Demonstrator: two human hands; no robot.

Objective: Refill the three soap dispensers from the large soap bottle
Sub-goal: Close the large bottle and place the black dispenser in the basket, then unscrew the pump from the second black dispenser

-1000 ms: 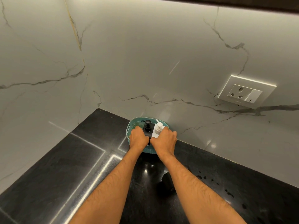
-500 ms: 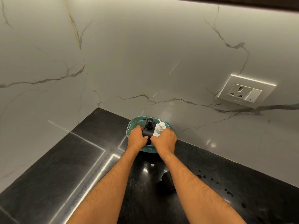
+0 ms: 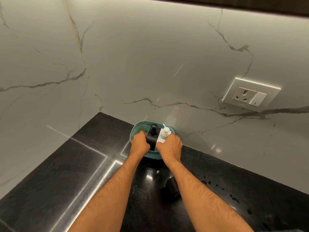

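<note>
Reaching forward over a black stone countertop (image 3: pixel 70 178), both bare forearms stretch toward a teal perforated basket (image 3: pixel 139 129) that stands at the back of the counter, right against the grey-veined marble wall (image 3: pixel 150 64). Two pump dispensers stand upright side by side inside the basket: a black dispenser (image 3: pixel 152 136) on the left with a round black pump head, and a white dispenser (image 3: pixel 164 135) touching it on the right, its thin spout pointing up and to the left. The left hand (image 3: pixel 139 143) has its fingers curled round the left flank of the black dispenser, knuckles over the basket's near rim. The right hand (image 3: pixel 170 145) grips the white dispenser from the right, fingers wrapped across its body with the fingertips at the seam where the two bottles meet. Only these two dispensers show in the basket; whether anything more is hidden behind the hands cannot be told. On the counter nearer the camera, between the forearms, lies a dark cylindrical object (image 3: pixel 172 186), tipped on its side and hard to make out against the black stone. Dark droplets (image 3: pixel 217 186) speckle the counter to the right of the right forearm. A white wall socket with a switch (image 3: pixel 249 96) is mounted on the marble at the right
</note>
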